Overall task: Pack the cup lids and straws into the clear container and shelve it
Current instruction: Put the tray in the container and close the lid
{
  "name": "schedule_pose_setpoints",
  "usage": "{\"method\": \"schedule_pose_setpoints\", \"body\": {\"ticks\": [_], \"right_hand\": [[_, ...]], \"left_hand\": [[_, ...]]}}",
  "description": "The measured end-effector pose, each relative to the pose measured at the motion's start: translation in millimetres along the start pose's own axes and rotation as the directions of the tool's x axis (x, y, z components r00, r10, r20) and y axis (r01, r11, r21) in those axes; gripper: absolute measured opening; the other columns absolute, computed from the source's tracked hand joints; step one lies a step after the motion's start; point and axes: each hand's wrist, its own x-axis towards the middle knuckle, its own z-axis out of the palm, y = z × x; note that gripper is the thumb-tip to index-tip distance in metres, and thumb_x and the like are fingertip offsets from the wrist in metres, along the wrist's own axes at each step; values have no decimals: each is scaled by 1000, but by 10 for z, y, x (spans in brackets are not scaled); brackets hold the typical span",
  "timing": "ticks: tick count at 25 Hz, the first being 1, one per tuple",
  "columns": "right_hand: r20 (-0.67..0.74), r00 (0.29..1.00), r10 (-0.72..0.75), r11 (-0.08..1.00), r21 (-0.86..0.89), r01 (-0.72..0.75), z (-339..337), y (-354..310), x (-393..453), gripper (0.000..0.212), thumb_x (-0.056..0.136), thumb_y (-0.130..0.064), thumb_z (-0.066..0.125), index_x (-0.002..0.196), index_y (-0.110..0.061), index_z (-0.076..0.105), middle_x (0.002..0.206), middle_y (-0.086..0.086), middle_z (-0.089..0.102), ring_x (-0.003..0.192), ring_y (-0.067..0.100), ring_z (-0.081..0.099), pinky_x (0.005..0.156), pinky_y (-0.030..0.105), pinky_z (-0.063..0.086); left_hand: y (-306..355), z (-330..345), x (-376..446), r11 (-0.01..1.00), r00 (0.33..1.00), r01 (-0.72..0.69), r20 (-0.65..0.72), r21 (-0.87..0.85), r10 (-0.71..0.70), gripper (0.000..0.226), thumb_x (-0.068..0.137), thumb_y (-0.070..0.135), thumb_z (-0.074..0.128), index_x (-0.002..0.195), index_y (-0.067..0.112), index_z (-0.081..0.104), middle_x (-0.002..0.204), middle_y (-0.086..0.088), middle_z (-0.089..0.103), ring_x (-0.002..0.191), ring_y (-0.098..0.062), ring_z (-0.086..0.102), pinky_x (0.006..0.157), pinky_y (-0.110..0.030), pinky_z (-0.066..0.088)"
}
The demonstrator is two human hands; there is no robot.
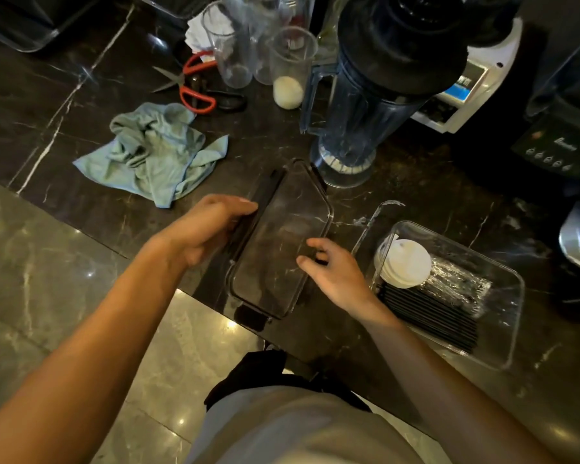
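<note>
A clear rectangular container sits on the dark marble counter at the right. Inside it lie a stack of white cup lids and a bundle of black straws in plastic wrap. The container's clear lid, with black clips along its edges, lies flat on the counter in the middle. My left hand grips the lid's left edge at its black clip. My right hand rests at the lid's right edge, fingers spread, touching a clip there.
A crumpled light blue cloth lies to the upper left. Red-handled scissors, clear measuring cups and a blender jug stand behind the lid. A dark appliance is at far right. The counter's front edge runs just below the lid.
</note>
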Motion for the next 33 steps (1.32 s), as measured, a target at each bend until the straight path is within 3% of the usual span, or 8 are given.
{"method": "schedule_pose_setpoints", "body": {"ticks": [6, 9, 11, 15, 19, 24, 28, 33], "right_hand": [[70, 997, -18, 937, 350, -8, -307, 61, -270, 23, 102, -15, 61, 123, -17, 71, 114, 2, 77, 104, 12, 75, 94, 32, 58], [110, 989, -104, 861, 508, 34, -552, 157, -487, 34, 98, -2, 46, 121, -10, 71, 121, 13, 74, 114, 25, 72, 102, 50, 56], [95, 980, -174, 776, 626, 77, -727, 272, -649, 47, 88, -3, 44, 129, -1, 66, 130, 23, 69, 125, 40, 64, 108, 63, 46], [61, 957, -284, 527, 844, 102, -1126, 581, -1035, 60, 87, -17, 46, 139, 11, 53, 142, 33, 56, 139, 49, 48, 117, 62, 34], [-2, 943, -333, 339, 933, 122, -1459, 787, -1272, 89, 86, -38, 76, 145, 18, 40, 151, 36, 45, 146, 50, 36, 123, 59, 25], [-92, 914, -395, 457, 843, 283, -1768, 905, -1379, 85, 80, -42, 84, 146, 0, 50, 147, 26, 56, 141, 39, 49, 120, 49, 35], [-456, 864, -213, 794, 435, 425, -1845, 1000, -1312, 22, 96, -18, 72, 117, -24, 70, 114, 4, 78, 112, 22, 72, 104, 53, 53], [-545, 833, -96, 722, 538, 435, -2140, 1185, -1324, 13, 104, -7, 55, 105, -7, 68, 95, 16, 79, 86, 28, 76, 73, 33, 61]], "left_hand": [[259, 591, -197, 986, 966, -146, 202, -80, 160, 11, 96, 10, 63, 87, 12, 69, 89, -8, 73, 83, -18, 68, 78, -29, 56], [341, 940, -318, 966, 942, -179, 251, -185, 222, 13, 83, 11, 68, 79, 16, 58, 89, -7, 75, 80, -15, 75, 75, -28, 64], [390, 1152, -381, 952, 933, -221, 238, -212, 269, 16, 81, 11, 69, 78, 16, 54, 90, -7, 76, 81, -15, 77, 77, -28, 64], [496, 1552, -493, 923, 928, -286, 164, -257, 334, 15, 81, 10, 71, 78, 15, 56, 95, -11, 69, 86, -17, 73, 76, -25, 64], [511, 1992, -605, 903, 918, -345, 110, -255, 382, 16, 93, 3, 65, 83, 13, 58, 96, -11, 70, 83, -14, 75, 75, -24, 61], [514, 2653, -657, 878, 901, -412, 33, -244, 432, 11, 99, 2, 60, 90, 8, 57, 90, -14, 69, 87, -22, 75, 73, -25, 63], [482, 3007, -555, 868, 908, -386, 37, -312, 417, 9, 100, 4, 60, 101, 10, 53, 98, -23, 60, 100, -34, 66, 74, -28, 63], [357, 3072, -385, 817, 817, -576, -10, 21, 576, 21, 99, 19, 67, 116, 7, 65, 100, -8, 71, 82, -14, 74, 70, -27, 59]]}}
